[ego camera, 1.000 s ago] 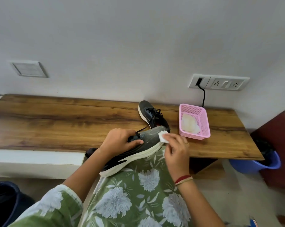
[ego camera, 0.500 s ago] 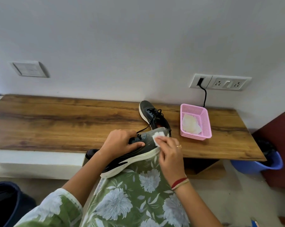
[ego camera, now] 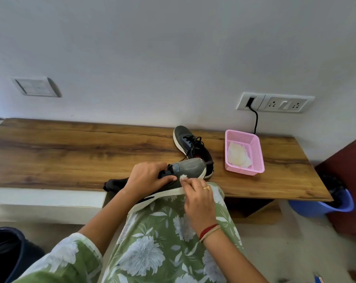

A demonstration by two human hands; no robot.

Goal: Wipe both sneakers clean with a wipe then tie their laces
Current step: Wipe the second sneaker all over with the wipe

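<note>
A grey sneaker [ego camera: 188, 167] with a white sole lies on my lap, its toe pointing right over the table edge. My left hand [ego camera: 149, 178] grips it over the laces and tongue. My right hand [ego camera: 196, 196] pinches a small white wipe [ego camera: 183, 177] against the shoe's side, just right of my left thumb. The second sneaker [ego camera: 188, 142], dark grey with loose black laces, lies on the wooden table [ego camera: 70, 152] just behind the first.
A pink mesh basket [ego camera: 254, 158] holding crumpled wipes stands right of the shoes. A black cable [ego camera: 255, 121] runs down from the wall socket behind it. A blue bin [ego camera: 324, 207] sits on the floor at right, a dark bin [ego camera: 7, 252] at lower left.
My right hand has slid the wipe leftward along the sneaker's side, from the toe toward the middle. My left hand keeps its grip in the same place.
</note>
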